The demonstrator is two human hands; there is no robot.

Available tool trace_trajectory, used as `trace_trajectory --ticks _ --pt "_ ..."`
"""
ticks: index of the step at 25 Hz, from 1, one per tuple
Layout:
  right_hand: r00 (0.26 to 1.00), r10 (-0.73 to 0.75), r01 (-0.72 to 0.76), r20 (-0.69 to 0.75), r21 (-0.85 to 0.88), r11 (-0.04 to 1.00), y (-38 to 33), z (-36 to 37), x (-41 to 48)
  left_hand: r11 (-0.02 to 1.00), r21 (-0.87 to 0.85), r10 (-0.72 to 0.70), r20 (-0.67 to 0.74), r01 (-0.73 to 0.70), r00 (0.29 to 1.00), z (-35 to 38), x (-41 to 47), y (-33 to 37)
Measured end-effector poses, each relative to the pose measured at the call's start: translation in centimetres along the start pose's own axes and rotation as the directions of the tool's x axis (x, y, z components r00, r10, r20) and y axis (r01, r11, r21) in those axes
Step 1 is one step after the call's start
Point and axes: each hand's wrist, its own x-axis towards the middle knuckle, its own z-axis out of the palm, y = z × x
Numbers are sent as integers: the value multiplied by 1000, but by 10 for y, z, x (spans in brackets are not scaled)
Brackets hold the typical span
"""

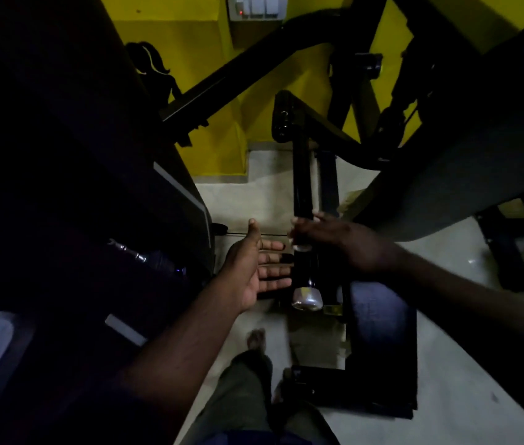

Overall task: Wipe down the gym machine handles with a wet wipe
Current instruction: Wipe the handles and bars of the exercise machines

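A black gym machine handle [302,184] runs from a dark pivot at the top down to a silver end cap [307,298] near the middle of the head view. My right hand [334,240] reaches in from the right, its fingers wrapped round the handle, and a pale bit of wet wipe [301,247] shows under them. My left hand [254,264] is just left of the handle, palm up with straight fingers, holding nothing; its fingertips nearly touch the bar.
A large dark machine body [77,155] fills the left side. A padded seat or arm [479,139] looms at the upper right, and a black base frame [382,348] lies on the pale floor [463,364]. The yellow wall [209,36] with a switch plate [256,6] stands behind. My legs are below.
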Motion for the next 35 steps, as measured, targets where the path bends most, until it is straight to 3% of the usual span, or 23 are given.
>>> trace_trajectory --ticks 4,6,9,11,12,14,16,17,19,20,24,27,30,32,35 --pt "967 255 -254 -5 81 964 40 7 31 999 -23 41 -34 -41 999 11 24 24" --pt "972 233 -229 -31 104 968 15 25 10 997 -51 49 -41 -51 998 12 43 40" --pt "1000 -3 3 1 82 997 -1 39 -12 998 -34 51 -49 -53 997 17 70 59" --pt "984 152 -139 -95 128 982 34 28 18 998 -17 54 -42 -54 998 22 82 70" --pt "933 329 -292 -147 230 928 59 22 42 999 1 52 -27 -52 998 25 87 76" --pt "805 550 -456 -223 361 813 109 13 94 998 35 60 -19 -59 998 29 97 89" --pt "678 654 -447 -335 519 728 140 20 132 995 41 88 -8 -87 996 35 106 97" --pt "552 753 -448 -357 635 629 143 24 141 993 50 105 -5 -105 994 37 109 99" --pt "330 909 -404 -255 832 380 133 29 141 986 69 153 -16 -151 988 40 112 97" --pt "294 943 -346 -154 903 255 121 32 137 978 83 193 -47 -189 980 40 111 95" --pt "301 934 -105 191 980 -166 72 39 99 907 253 397 -250 -336 883 39 111 81" --pt "357 870 23 340 928 -372 16 46 69 862 330 470 -238 -384 850 45 96 67" --pt "395 837 28 378 906 -423 -42 54 31 824 388 513 -201 -413 834 44 73 45" --pt "427 828 -28 362 921 -388 -77 62 2 797 415 554 -215 -438 804 43 52 25" --pt "515 764 -188 390 920 -343 -119 64 -47 705 492 674 -243 -510 698 51 2 -8"
